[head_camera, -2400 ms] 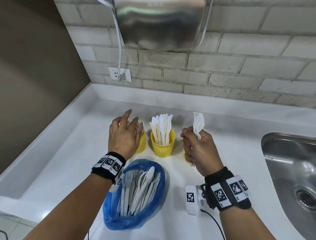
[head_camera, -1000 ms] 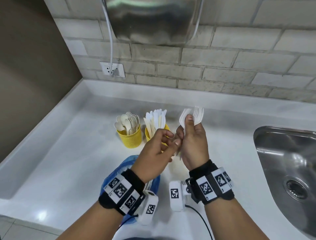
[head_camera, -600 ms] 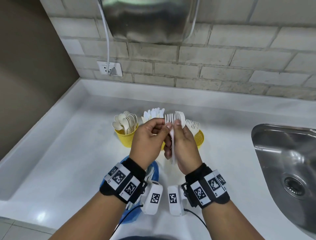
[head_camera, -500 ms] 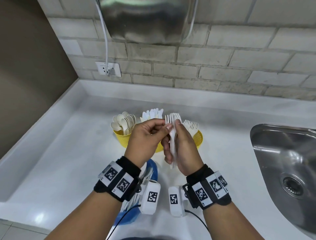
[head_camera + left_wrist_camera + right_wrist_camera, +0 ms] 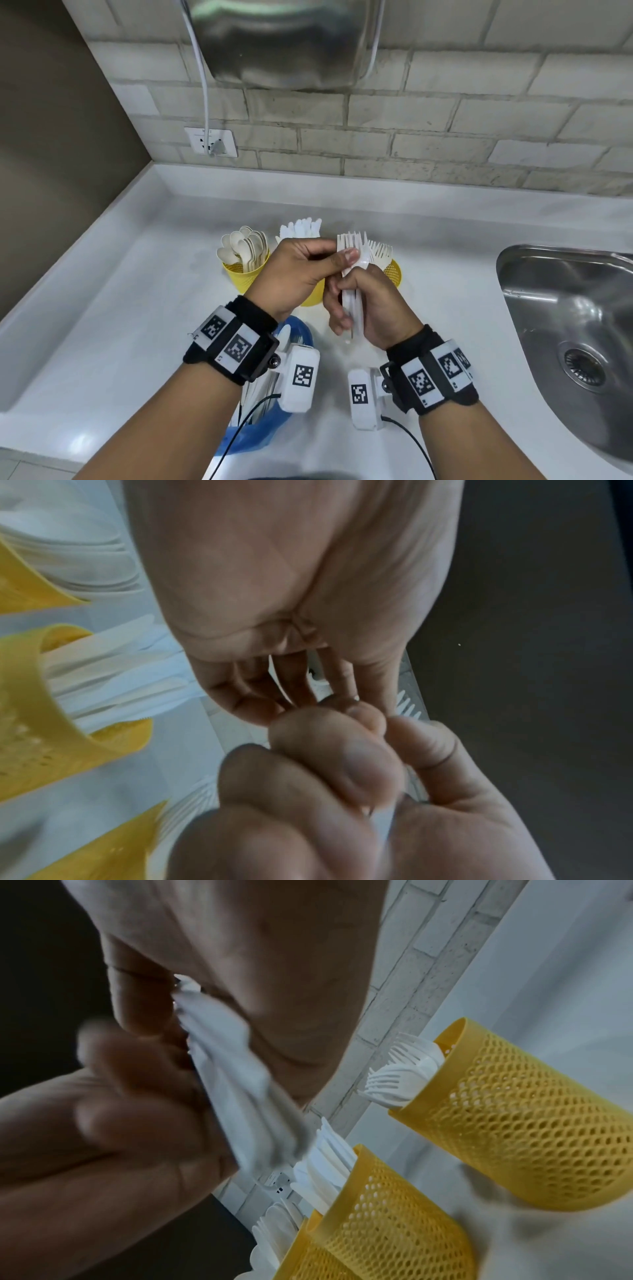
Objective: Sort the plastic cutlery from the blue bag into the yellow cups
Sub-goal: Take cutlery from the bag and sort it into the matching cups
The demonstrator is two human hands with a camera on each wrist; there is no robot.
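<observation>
My right hand (image 5: 346, 308) grips a bundle of white plastic forks (image 5: 351, 245) by the handles, tines up, in front of the cups. My left hand (image 5: 339, 257) pinches the same bundle just below the tines. In the right wrist view the fork handles (image 5: 236, 1085) run between the fingers. Three yellow mesh cups stand behind the hands: the left cup (image 5: 245, 279) holds spoons, the middle cup (image 5: 313, 296) holds knives and is mostly hidden, and the right cup (image 5: 395, 274) holds forks. The blue bag (image 5: 260, 435) with more cutlery lies under my left wrist.
A steel sink (image 5: 575, 329) is sunk into the white counter (image 5: 120, 325) at the right. A brick wall with a socket (image 5: 210, 142) and a metal hand dryer (image 5: 284, 41) is behind the cups. A raised counter edge runs along the left.
My left hand left the spoon cup and came across to the fork bundle, where it now pinches below the tines. My right hand drew the bundle nearer and lower.
</observation>
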